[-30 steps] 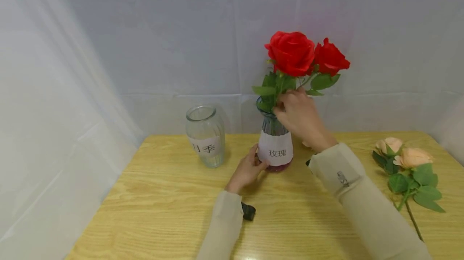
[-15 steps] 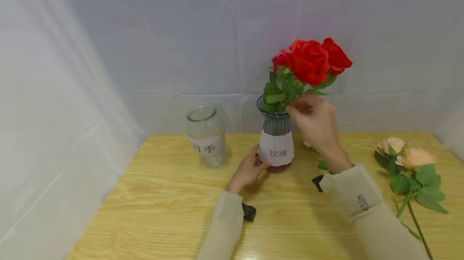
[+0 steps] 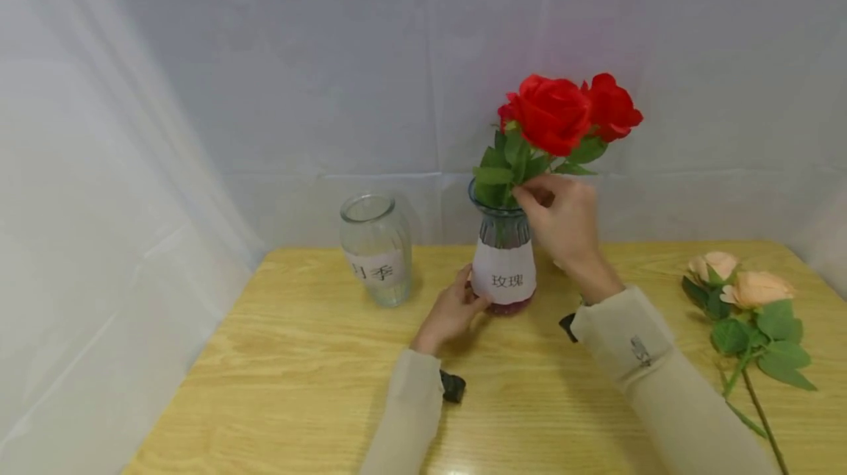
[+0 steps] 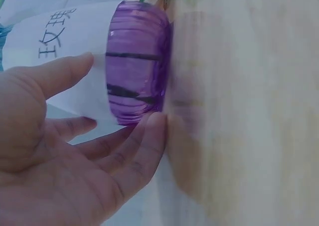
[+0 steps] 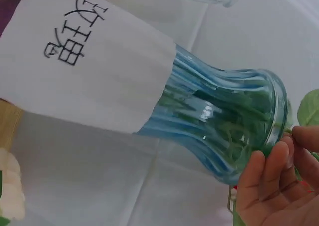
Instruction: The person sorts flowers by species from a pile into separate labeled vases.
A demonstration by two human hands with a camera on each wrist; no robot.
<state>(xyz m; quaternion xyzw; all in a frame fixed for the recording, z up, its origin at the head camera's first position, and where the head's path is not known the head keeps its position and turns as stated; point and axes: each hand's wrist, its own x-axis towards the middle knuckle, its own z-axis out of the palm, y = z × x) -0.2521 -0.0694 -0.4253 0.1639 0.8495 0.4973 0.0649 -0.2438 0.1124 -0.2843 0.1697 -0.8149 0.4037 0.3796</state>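
Observation:
A blue glass vase (image 3: 504,229) with a white paper label (image 5: 94,71) and a purple base (image 4: 137,69) stands upright on the table. Low on its side, my left hand (image 3: 451,315) holds it between thumb and curled fingers. Red roses (image 3: 552,116) with green leaves rise out of the vase, their stems showing through the glass in the right wrist view. Right at the rim, my right hand (image 3: 567,221) pinches a green stem (image 5: 288,130) between thumb and fingertips. Part of the rim is hidden behind that hand.
To the left stands a clear glass vase (image 3: 376,247) with its own paper label. Peach-coloured roses (image 3: 757,290) with leaves and long stems lie at the right of the wooden table (image 3: 298,387). A pale cloth (image 3: 331,93) hangs behind.
The large red rose has come down and a little to the right. My right hand dropped and shifted right, then moved slightly back left. The left hand stays on the vase.

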